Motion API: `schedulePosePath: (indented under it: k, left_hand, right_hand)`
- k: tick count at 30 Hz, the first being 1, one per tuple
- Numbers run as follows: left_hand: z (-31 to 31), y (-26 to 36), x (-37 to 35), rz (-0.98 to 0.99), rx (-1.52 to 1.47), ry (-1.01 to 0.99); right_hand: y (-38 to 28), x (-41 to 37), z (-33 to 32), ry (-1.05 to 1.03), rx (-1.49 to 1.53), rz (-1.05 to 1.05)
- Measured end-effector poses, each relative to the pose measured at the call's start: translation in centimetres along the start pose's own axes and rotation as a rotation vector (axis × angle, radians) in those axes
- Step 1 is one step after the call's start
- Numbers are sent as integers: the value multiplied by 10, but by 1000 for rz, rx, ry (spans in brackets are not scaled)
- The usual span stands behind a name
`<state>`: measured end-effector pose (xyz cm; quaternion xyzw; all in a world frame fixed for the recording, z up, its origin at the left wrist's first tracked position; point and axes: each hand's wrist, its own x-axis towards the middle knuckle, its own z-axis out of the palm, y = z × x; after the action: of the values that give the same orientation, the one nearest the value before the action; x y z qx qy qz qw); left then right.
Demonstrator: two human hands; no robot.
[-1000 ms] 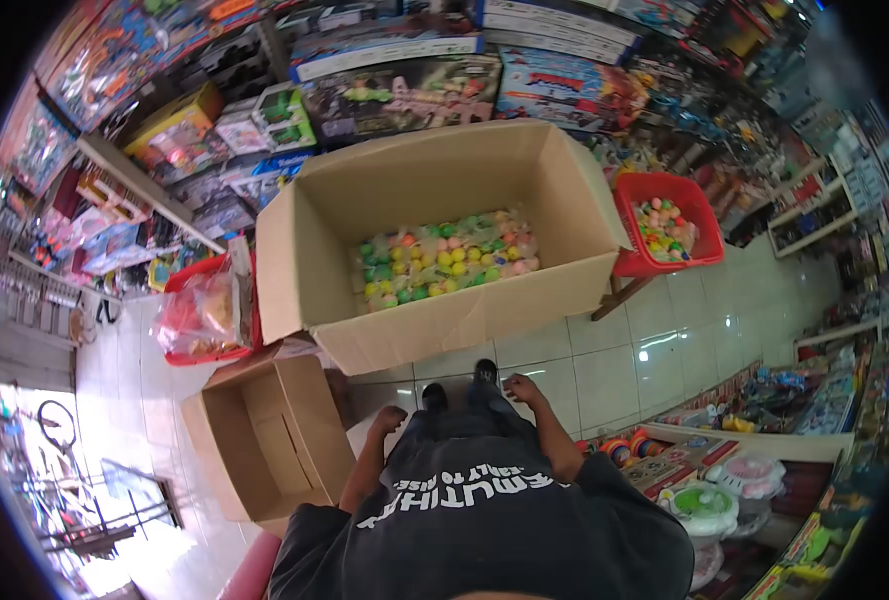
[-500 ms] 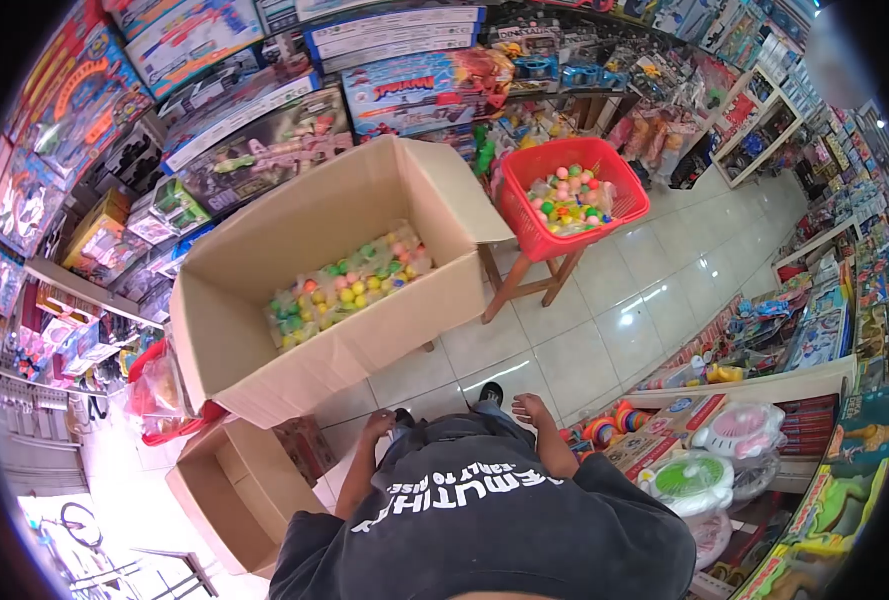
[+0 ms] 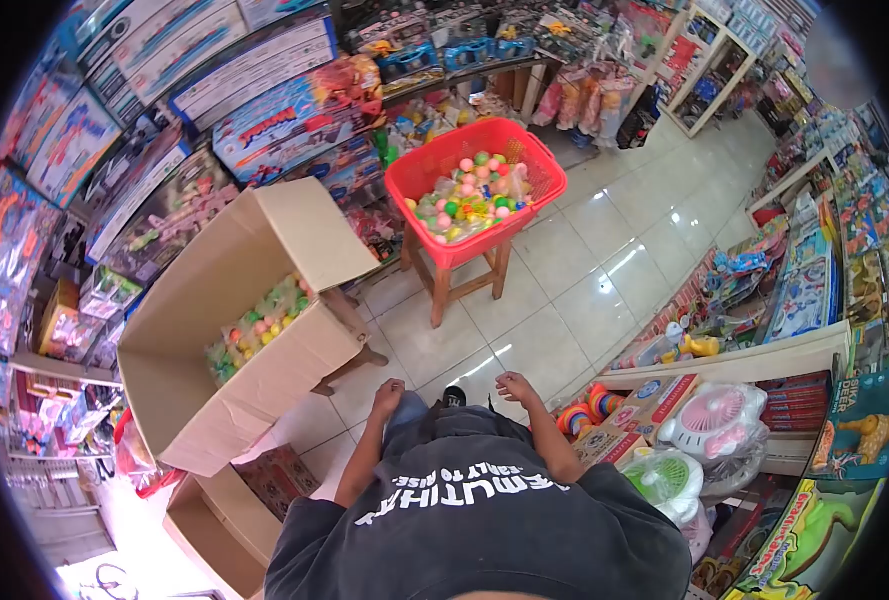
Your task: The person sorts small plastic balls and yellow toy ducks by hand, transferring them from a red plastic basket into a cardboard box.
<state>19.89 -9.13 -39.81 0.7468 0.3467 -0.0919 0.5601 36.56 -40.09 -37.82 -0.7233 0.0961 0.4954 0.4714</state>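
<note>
My left hand [image 3: 388, 397] hangs in front of my body, its fingers loosely bent with nothing visible in them. My right hand [image 3: 512, 387] is held out on the other side, fingers slightly curled and apart, also without anything in it. Ahead of both hands a red plastic basket [image 3: 464, 246] stands on a wooden stool [image 3: 441, 298]. It holds many small coloured balls [image 3: 479, 185], some in clear bags. To the left, a large open cardboard box [image 3: 264, 385] contains bagged coloured balls [image 3: 259, 325]. Neither hand touches the basket or box.
A smaller cardboard box [image 3: 226, 520] sits at the lower left. Boxed toys [image 3: 299, 115] fill shelves at the back. On the right are wrapped fans [image 3: 712, 420] and colourful rings [image 3: 604, 402]. A tiled floor [image 3: 554, 295] runs between the shelves.
My view has turned and moved toward the basket, which now appears larger and nearer the middle. The large box has shifted left in view. Both forearms are raised a little farther forward.
</note>
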Motion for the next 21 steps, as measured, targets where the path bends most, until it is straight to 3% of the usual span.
schedulePosePath:
  k: [3, 7, 9, 11, 13, 17, 21]
  left_hand:
    - [7, 20, 13, -51, 52, -161]
    - [16, 52, 30, -33, 1, -233]
    - [22, 66, 47, 219, 16, -121]
    - [23, 117, 44, 255, -52, -86]
    - [22, 169, 43, 412, -166, -14]
    - [13, 263, 48, 468, -174, -29]
    - [15, 335, 77, 587, -221, 89]
  right_hand:
    - [20, -8, -12, 9, 127, 60]
    - [27, -16, -30, 51, 222, 149]
    - [22, -15, -39, 69, 237, 150]
    - [12, -12, -47, 79, 243, 156]
    - [-5, -2, -55, 79, 236, 123]
    - [-49, 36, -81, 49, 235, -10]
    - [-142, 46, -112, -35, 83, -114]
